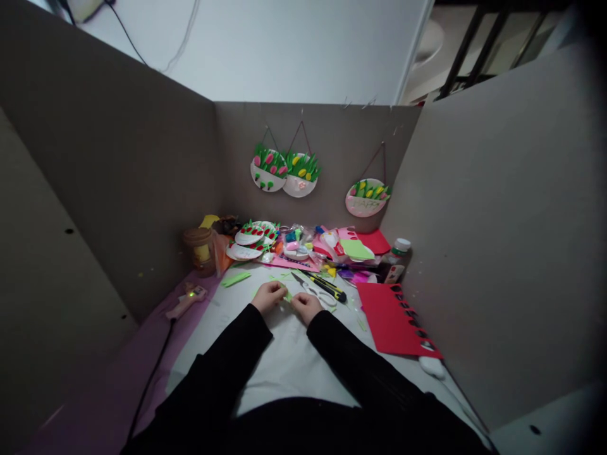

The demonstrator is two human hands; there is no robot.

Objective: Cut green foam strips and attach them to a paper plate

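Both my hands meet over the white sheet [279,373] that covers the desk. Between them is a small piece of light green paper [288,296]. My left hand [269,297] pinches its left side, with the fingers curled. At its lower right side, my right hand [306,306] pinches it too. Just beyond my right hand lie white-handled scissors [324,296], and a yellow and black utility knife [332,289] rests beside them. Several light green paper strips [236,279] lie to the left, past my left hand.
Red paper [391,319] with cut-outs along its edge lies right. A glue gun [186,302] with a lit light and a cable is at left. Behind are stacked decorated paper plates [251,239], a brown jar [199,251] and a bottle [397,259]. Grey panels [332,133] enclose the desk.
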